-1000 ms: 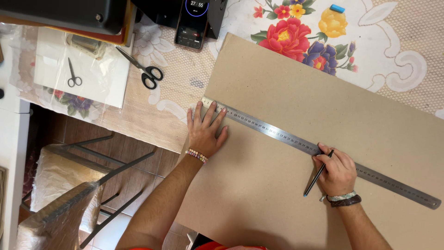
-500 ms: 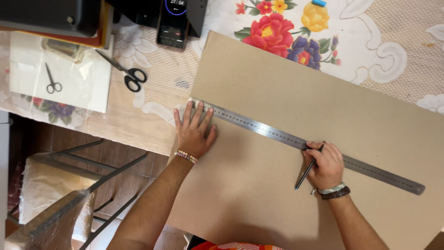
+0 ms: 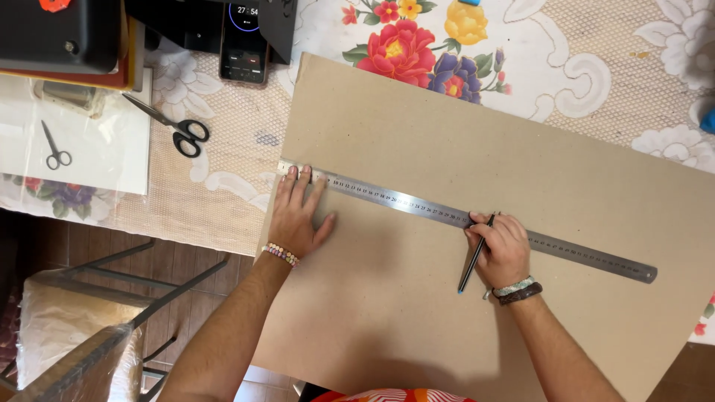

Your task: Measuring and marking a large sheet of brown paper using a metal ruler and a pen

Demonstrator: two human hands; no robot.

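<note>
Head view | left hand flat, fingers spread, pinning steel ruler so it can't slip | right hand closed on pen, tip at ruler edge | cardboard sheet flat on counter

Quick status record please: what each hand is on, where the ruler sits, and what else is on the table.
left hand: flat, pressing the left end of the steel ruler onto the cardboard sheet
right hand: holds a dark pen, its tip at the ruler's lower edge
ruler: lies diagonally across the sheet, sloping down to the right
sheet: brown, on the floral tablecloth
beside: black scissors, small scissors on white paper, phone
</note>
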